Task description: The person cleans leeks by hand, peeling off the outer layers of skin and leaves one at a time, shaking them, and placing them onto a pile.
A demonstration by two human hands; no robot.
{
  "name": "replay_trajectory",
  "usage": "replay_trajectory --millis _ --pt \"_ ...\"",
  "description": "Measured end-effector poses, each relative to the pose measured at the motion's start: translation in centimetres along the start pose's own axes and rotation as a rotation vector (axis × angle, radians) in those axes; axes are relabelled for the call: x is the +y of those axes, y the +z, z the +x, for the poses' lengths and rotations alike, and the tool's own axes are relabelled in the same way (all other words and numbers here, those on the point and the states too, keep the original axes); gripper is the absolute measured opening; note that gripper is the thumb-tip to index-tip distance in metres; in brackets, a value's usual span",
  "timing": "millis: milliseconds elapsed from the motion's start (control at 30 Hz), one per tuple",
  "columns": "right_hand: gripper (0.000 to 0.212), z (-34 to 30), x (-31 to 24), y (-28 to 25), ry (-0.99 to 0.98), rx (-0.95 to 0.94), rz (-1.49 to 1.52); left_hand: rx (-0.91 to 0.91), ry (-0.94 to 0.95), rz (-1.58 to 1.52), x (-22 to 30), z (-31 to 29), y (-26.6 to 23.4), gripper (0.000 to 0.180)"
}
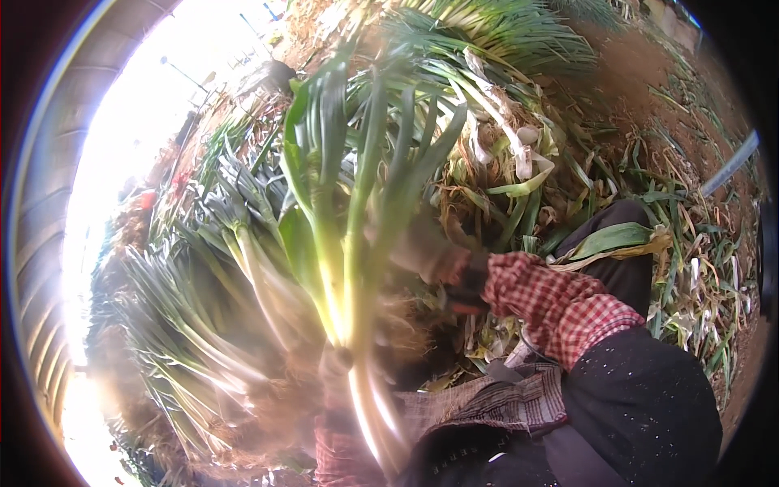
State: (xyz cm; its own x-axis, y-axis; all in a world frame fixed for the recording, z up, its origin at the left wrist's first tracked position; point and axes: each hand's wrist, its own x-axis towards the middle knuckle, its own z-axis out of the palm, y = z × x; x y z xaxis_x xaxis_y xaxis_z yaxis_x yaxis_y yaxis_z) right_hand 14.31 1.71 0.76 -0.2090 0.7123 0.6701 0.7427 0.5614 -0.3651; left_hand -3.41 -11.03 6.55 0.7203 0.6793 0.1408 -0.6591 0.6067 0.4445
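Observation:
A large green onion stands upright close in front of me, its green leaves fanned out at the top and its pale shank running down toward my lap. My left hand, blurred and partly hidden, is closed around the pale shank. Just right of the leaves is my right hand, smeared by motion, so its fingers cannot be made out. A dark band crosses that wrist below a red checked sleeve. To the left, more green onions lie in a heap, with their brownish roots toward me.
Peeled yellowish leaves and scraps are heaped ahead and to the right. A bundle of green onions lies at the far side on brown soil. A pale rod sticks in at the right. Bright covering ribs curve along the left.

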Motion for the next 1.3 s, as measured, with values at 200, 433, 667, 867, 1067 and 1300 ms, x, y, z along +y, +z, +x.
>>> replay_trajectory --millis 200,433,667,867,1067,1300 --pt "0.014 2.0 -0.9 -4.1 0.357 -0.289 0.898 -0.074 -0.02 -0.009 -0.7 0.7 -1.1 0.052" --pt "0.021 -8.3 -4.0 -3.6 -0.509 -0.387 0.243 -0.021 0.007 0.006 -0.9 1.5 -0.8 0.052" --pt "0.022 -11.1 -6.1 -10.6 -0.168 -1.789 0.266 0.105 -0.008 -0.138 -0.6 3.1 3.1 0.053" --pt "0.039 -7.4 2.2 -12.3 0.032 -1.452 -0.278 0.092 0.116 0.023 0.8 2.1 2.4 0.053" --pt "0.059 -8.3 8.4 -11.9 0.166 -0.947 0.369 0.247 0.194 0.164 -0.5 3.3 3.9 0.051" --pt "0.054 -0.9 -1.1 -7.2 0.202 -0.532 1.016 0.18 0.049 0.089 -2.2 2.8 3.2 0.056"
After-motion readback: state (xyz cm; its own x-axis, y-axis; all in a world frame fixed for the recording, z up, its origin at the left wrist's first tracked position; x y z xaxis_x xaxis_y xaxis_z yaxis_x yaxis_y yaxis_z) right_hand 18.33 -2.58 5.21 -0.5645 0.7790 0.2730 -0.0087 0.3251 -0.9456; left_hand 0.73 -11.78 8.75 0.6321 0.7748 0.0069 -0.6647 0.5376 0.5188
